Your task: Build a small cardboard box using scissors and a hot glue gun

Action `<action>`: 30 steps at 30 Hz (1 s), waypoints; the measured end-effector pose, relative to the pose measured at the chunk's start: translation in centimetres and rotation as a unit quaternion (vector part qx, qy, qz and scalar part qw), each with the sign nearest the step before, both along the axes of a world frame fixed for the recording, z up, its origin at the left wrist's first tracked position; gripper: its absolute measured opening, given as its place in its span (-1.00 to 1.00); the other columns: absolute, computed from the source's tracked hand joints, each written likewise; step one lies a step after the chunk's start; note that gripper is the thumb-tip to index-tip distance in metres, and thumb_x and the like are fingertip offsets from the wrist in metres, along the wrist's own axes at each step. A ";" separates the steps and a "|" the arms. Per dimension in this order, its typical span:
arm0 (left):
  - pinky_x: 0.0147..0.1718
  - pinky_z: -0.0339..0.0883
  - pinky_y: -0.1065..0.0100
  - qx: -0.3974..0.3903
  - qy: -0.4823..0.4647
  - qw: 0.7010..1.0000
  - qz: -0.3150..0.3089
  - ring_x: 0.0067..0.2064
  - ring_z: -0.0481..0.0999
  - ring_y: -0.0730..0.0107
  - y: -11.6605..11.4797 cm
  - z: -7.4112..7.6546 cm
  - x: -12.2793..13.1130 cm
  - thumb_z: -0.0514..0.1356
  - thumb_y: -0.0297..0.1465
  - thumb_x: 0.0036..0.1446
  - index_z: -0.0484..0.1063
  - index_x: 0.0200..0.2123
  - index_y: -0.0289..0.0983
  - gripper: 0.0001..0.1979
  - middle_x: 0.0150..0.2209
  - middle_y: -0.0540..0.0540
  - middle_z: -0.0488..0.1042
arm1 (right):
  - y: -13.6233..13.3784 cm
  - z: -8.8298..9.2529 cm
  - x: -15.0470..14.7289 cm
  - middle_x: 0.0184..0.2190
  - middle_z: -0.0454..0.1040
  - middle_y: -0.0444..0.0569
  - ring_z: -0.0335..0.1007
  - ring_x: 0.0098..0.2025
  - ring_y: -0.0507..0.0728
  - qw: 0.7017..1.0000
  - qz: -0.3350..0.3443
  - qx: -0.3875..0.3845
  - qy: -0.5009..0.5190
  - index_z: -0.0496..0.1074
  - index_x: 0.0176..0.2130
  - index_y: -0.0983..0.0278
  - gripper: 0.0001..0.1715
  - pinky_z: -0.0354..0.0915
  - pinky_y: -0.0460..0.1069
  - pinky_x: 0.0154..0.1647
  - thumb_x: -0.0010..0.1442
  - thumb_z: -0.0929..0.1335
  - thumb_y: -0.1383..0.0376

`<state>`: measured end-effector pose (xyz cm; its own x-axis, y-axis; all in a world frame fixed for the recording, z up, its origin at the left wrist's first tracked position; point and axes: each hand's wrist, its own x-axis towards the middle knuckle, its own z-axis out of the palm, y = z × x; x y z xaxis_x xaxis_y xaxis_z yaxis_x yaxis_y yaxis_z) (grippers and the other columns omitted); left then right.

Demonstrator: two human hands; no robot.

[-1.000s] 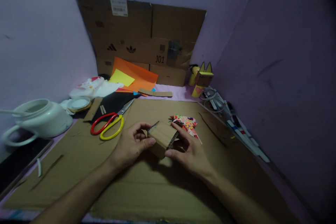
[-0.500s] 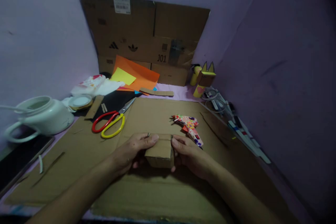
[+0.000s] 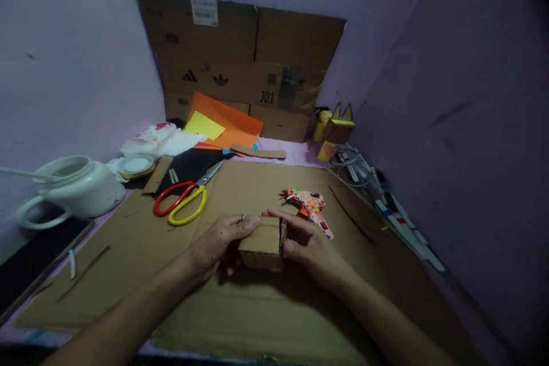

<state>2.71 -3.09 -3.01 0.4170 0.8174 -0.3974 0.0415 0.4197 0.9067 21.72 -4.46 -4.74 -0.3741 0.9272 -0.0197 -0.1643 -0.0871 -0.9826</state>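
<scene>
A small brown cardboard box [image 3: 259,242] is held low above the cardboard sheet, in the middle of the head view. My left hand [image 3: 223,243] grips its left side, thumb on the top face and the other fingers underneath or behind. At the box's right end is my right hand [image 3: 306,246]; its index finger reaches along the far top edge and its thumb lies by the near right edge. Between them a dark gap shows along that end. Just beyond my right hand lies a glue gun [image 3: 309,203] with a colourful patterned cover.
Scissors [image 3: 182,202] with red and yellow handles lie to the left. A white teapot [image 3: 88,189] stands at the far left near a dark flat slab [image 3: 47,249]. Behind are orange paper [image 3: 240,124] and a cardboard strip [image 3: 259,152]. A yellow-brown paper figure [image 3: 338,131] stands back right.
My right thumb has moved from the top corner down to the box's right edge, and the index finger now stretches over the far edge. The left hand keeps its hold. The view shifted slightly.
</scene>
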 end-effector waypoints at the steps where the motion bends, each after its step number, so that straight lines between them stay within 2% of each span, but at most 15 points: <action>1: -0.85 0.05 0.59 -0.003 0.002 1.000 -0.005 -0.71 0.20 0.59 -0.1 0.1 0.0 0.17 -0.01 -0.04 0.42 -0.36 -0.34 -0.54 -0.62 0.04 0.33 | 0.0 0.0 0.0 -0.09 0.49 -0.06 0.40 -0.08 0.17 1.000 0.002 -0.007 -0.002 0.44 -0.02 0.13 -0.35 0.32 0.05 -0.10 -0.12 0.47 0.01; 4: -0.82 0.02 0.55 0.001 0.003 1.000 -0.024 -0.72 0.20 0.58 -0.1 0.2 0.0 0.15 -0.02 -0.01 0.45 -0.35 -0.37 -0.53 -0.61 0.00 0.36 | 0.1 -0.1 0.1 -0.24 0.54 -0.12 0.46 -0.24 0.11 1.000 0.000 0.002 -0.022 0.49 -0.09 0.08 -0.49 0.37 -0.01 -0.29 -0.07 0.45 0.03; 6: -0.72 0.13 0.50 0.024 -0.014 0.999 -0.020 -0.63 0.31 0.51 0.0 0.3 -0.1 0.18 -0.04 -0.01 0.46 -0.32 -0.37 -0.54 -0.55 -0.05 0.42 | 0.1 -0.1 0.1 -0.25 0.55 -0.13 0.45 -0.20 0.14 0.997 -0.018 0.062 -0.044 0.52 -0.14 0.05 -0.54 0.37 0.01 -0.24 -0.10 0.48 0.07; 8: -0.54 0.26 0.44 0.051 -0.039 0.998 0.002 -0.46 0.42 0.38 0.1 0.3 -0.2 0.24 -0.07 -0.06 0.44 -0.25 -0.36 -0.53 -0.43 -0.10 0.47 | 0.0 -0.2 -0.1 -0.18 0.55 -0.12 0.42 -0.10 0.17 0.986 -0.042 0.147 -0.071 0.53 -0.18 0.04 -0.61 0.33 0.06 -0.10 -0.09 0.50 0.15; 11: -0.39 0.28 0.37 0.065 -0.065 0.995 0.033 -0.32 0.44 0.29 0.3 0.3 -0.5 0.28 -0.05 -0.13 0.39 -0.14 -0.33 -0.44 -0.31 -0.11 0.48 | -0.1 -0.5 -0.2 -0.13 0.51 -0.06 0.39 -0.05 0.17 0.957 -0.062 0.258 -0.118 0.51 -0.19 0.05 -0.73 0.27 0.10 -0.01 0.03 0.45 0.26; 15: -0.30 0.28 0.31 0.074 -0.042 0.996 0.029 -0.21 0.44 0.18 0.5 0.4 -0.9 0.26 -0.04 -0.13 0.38 -0.08 -0.36 -0.37 -0.23 -0.17 0.48 | -0.4 -1.1 -0.3 -0.19 0.48 0.00 0.40 -0.11 0.17 0.934 -0.083 0.308 -0.163 0.47 -0.22 0.13 -0.84 0.33 0.09 -0.11 0.11 0.39 0.27; 17: -0.17 0.26 0.24 0.109 -0.001 0.994 0.011 -0.10 0.41 0.08 0.6 0.5 -1.2 0.25 -0.03 -0.12 0.38 -0.04 -0.37 -0.34 -0.13 -0.23 0.46 | -0.5 -1.1 -0.3 -0.24 0.46 -0.01 0.40 -0.15 0.17 0.925 -0.084 0.325 -0.179 0.45 -0.28 0.16 -0.87 0.34 0.06 -0.15 0.09 0.41 0.24; 19: -0.04 0.20 0.17 0.142 0.034 0.989 -0.023 0.02 0.36 0.00 0.7 0.6 -1.4 0.29 -0.07 -0.16 0.32 0.04 -0.37 -0.27 -0.03 -0.26 0.42 | -0.6 -0.9 -0.3 -0.16 0.44 0.02 0.38 -0.09 0.20 0.919 -0.061 0.338 -0.196 0.43 -0.23 0.17 -0.71 0.33 0.06 -0.13 0.01 0.45 0.17; 21: 0.02 0.16 0.11 0.148 0.038 0.986 -0.069 0.08 0.33 -0.03 0.7 0.8 -1.5 0.34 -0.14 -0.21 0.17 0.16 -0.37 -0.13 0.05 -0.30 0.37 | -0.7 -0.4 -0.3 0.01 0.35 0.08 0.28 0.06 0.27 0.911 -0.024 0.352 -0.214 0.34 -0.02 0.14 -0.36 0.28 0.11 -0.02 -0.09 0.49 0.09; 23: 0.04 0.16 0.10 0.145 0.020 0.984 -0.101 0.11 0.31 -0.03 0.6 0.8 -1.4 0.37 -0.19 -0.25 0.02 0.22 -0.38 -0.01 0.08 -0.34 0.34 | -0.8 0.0 -0.4 0.14 0.25 0.10 0.15 0.17 0.32 0.900 0.021 0.374 -0.224 0.15 0.17 0.11 -0.07 0.17 0.17 0.10 -0.12 0.48 0.03; 25: 0.04 0.16 0.11 0.157 0.012 0.981 -0.110 0.12 0.30 -0.02 0.5 0.8 -1.2 0.38 -0.21 -0.25 -0.04 0.24 -0.39 0.03 0.07 -0.35 0.36 | -0.8 0.3 -0.4 0.14 0.25 0.08 0.14 0.17 0.31 0.891 0.061 0.392 -0.223 0.05 0.23 0.10 -0.04 0.11 0.19 0.14 -0.06 0.46 0.06; 27: 0.03 0.17 0.11 0.172 0.016 0.979 -0.109 0.08 0.34 -0.01 0.5 0.7 -1.2 0.37 -0.19 -0.23 -0.05 0.25 -0.41 0.04 -0.01 -0.32 0.43 | -0.9 0.3 -0.3 0.09 0.31 0.06 0.22 0.10 0.29 0.890 0.069 0.393 -0.222 0.09 0.20 0.09 -0.11 0.17 0.18 0.10 -0.04 0.47 0.13; 30: 0.00 0.20 0.15 0.179 -0.016 0.981 -0.067 0.02 0.39 0.02 0.9 0.4 -1.4 0.30 -0.10 -0.12 0.03 0.22 -0.37 -0.09 -0.08 -0.25 0.46 | -1.1 -0.1 -0.3 0.01 0.35 0.06 0.27 0.04 0.29 0.910 0.009 0.349 -0.222 0.21 0.11 0.11 -0.20 0.32 0.13 -0.07 -0.09 0.49 0.19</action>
